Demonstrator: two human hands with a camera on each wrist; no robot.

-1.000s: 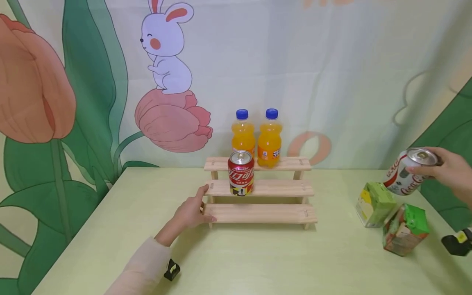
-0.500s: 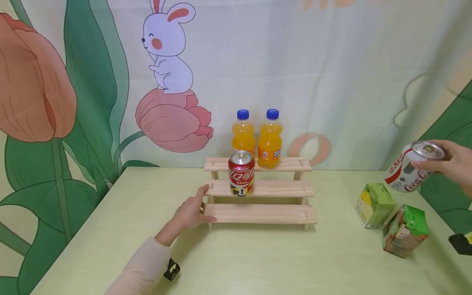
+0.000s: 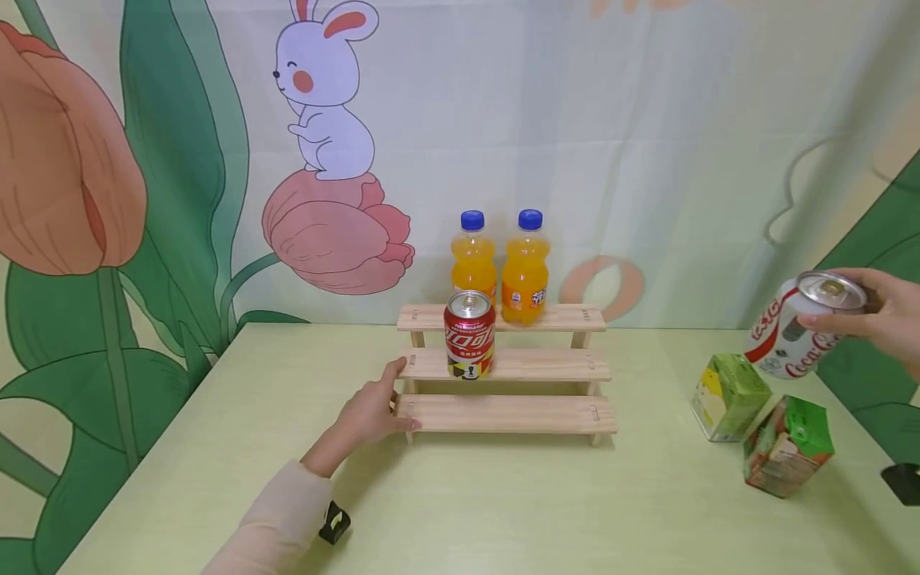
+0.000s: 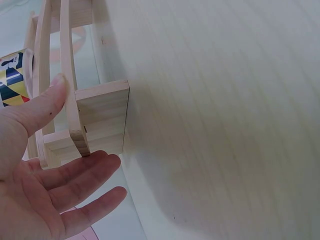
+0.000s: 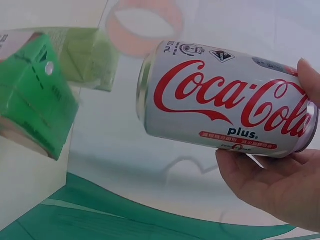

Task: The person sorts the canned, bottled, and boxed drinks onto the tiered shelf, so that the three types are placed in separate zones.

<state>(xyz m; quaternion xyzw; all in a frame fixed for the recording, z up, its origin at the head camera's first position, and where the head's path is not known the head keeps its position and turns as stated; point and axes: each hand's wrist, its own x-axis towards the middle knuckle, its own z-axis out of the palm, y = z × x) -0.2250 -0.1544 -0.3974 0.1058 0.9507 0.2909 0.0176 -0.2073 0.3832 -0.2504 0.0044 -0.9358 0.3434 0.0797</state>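
At the head view's right side, my right hand (image 3: 887, 315) grips a white Coca-Cola can (image 3: 805, 327) near its top. The can tilts and is off the table, above a green juice carton (image 3: 740, 391). In the right wrist view, thumb and fingers lie on opposite sides of the can (image 5: 220, 100). My left hand (image 3: 370, 411) holds the left end of a three-step wooden rack (image 3: 510, 414). In the left wrist view its thumb rests on a board and the other fingers reach around the rack's end. A red cola can (image 3: 470, 339) stands upright on the middle step.
Two orange soda bottles (image 3: 525, 271) with blue caps stand on the top step; the red can partly hides the left one. Beside the green carton is a red-and-green drink carton (image 3: 789, 447). A printed cloth (image 3: 467, 120) hangs behind the pale table (image 3: 503, 511).
The white can and my right hand have shifted slightly up and right, away from the cartons, then dipped a little. My left hand and the rack stay in place.
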